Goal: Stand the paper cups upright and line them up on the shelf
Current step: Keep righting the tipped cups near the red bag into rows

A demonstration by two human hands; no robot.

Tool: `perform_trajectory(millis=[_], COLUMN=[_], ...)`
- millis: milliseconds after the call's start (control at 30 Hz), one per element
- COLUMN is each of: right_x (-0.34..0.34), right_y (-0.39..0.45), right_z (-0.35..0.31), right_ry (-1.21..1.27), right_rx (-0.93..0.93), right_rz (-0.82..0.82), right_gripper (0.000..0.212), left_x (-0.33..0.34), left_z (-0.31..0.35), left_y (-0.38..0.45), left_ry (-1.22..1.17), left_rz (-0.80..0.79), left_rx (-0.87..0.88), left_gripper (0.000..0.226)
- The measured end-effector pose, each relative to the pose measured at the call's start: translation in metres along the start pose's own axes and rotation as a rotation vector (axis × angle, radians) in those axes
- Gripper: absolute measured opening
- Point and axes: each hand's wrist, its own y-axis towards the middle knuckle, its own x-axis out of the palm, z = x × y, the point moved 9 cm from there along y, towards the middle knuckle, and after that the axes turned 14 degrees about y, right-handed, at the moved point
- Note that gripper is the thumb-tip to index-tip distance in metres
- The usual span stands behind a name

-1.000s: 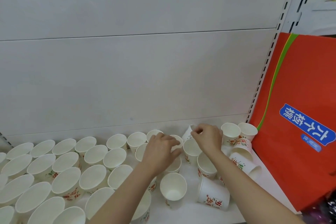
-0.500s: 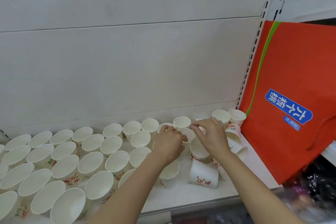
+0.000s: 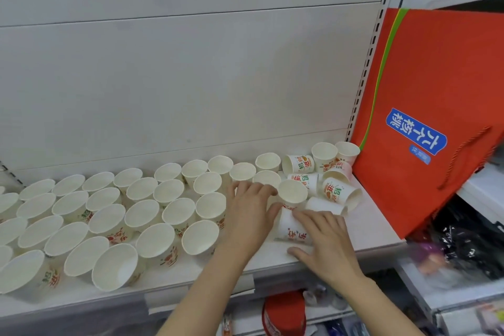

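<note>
Many white paper cups point(image 3: 141, 215) with red and green print stand upright in rows across the left and middle of the white shelf point(image 3: 368, 229). At the right end several cups point(image 3: 338, 191) lie tipped on their sides. One fallen cup point(image 3: 286, 229) lies near the front edge, and my right hand point(image 3: 324, 245) grips it, fingers over its top and thumb below. Just behind it stands an upright cup point(image 3: 293, 194). My left hand point(image 3: 251, 213) lies palm down beside these two, fingers spread, thumb touching the fallen cup's rim.
A large red paper bag point(image 3: 436, 84) with a blue label leans at the shelf's right end, close to the tipped cups. A slotted upright post point(image 3: 365, 76) runs beside it. Red point(image 3: 283, 314) and black packaged goods point(image 3: 469, 243) sit on lower shelves.
My right hand has dropped from the back cups to the fallen cup at the front edge and closed on it. My left hand has slid slightly right, next to that cup.
</note>
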Motion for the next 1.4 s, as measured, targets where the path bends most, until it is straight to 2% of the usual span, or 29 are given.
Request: perform_trajectory(millis=[100, 267, 400, 500, 633, 833, 900, 1000, 1100, 1267, 1333, 1400], right_x=[0.011, 0.008, -0.003, 0.006, 0.028, 0.039, 0.024, -0.019, -0.046, -0.042, -0.04, -0.04], right_y=[0.01, 0.007, -0.009, -0.014, -0.021, -0.023, -0.03, -0.044, -0.052, -0.038, -0.033, -0.028], right_z=[-0.001, 0.001, 0.01, -0.012, -0.039, -0.048, -0.042, -0.017, 0.024, 0.056, 0.059, 0.06], right_ry=[-0.055, 0.012, 0.482, 0.636, 0.592, 0.545, 0.596, 0.48, 0.313, 0.178, 0.17, 0.192], right_rx=[0.068, 0.195, 0.536, 0.513, 0.432, 0.442, 0.468, 0.485, 0.609, 0.656, 0.653, 0.649], right_rz=[-0.059, -0.015, 0.197, 0.204, 0.115, 0.06, 0.111, 0.358, 0.494, 0.367, 0.348, 0.353], right_gripper=[0.08, 0.071, 0.069, 0.066, 0.066, 0.077, 0.075, 0.049, 0.041, 0.043, 0.04, 0.034], left_x=[-0.005, 0.003, 0.008, 0.01, 0.008, -0.018, -0.018, -0.012, 0.0, 0.035, 0.046, 0.047], left_z=[-0.007, -0.018, -0.031, -0.041, -0.051, -0.047, -0.04, -0.026, 0.002, 0.053, 0.06, 0.06], left_y=[-0.024, -0.053, -0.056, -0.055, -0.052, -0.046, -0.041, -0.028, -0.004, 0.035, 0.04, 0.04], left_ry=[-0.036, 0.052, 0.173, 0.28, 0.323, 0.02, -0.065, -0.099, -0.057, 0.138, 0.226, 0.277], left_rz=[0.026, -0.04, -0.094, -0.102, -0.091, 0.057, 0.042, -0.02, -0.115, -0.292, -0.347, -0.331], left_rx=[-0.018, 0.117, 0.159, 0.206, 0.232, 0.152, 0.132, 0.155, 0.232, 0.368, 0.4, 0.403], left_gripper=[0.028, 0.038, 0.027, 0.021, 0.02, 0.021, 0.022, 0.023, 0.027, 0.036, 0.03, 0.022])
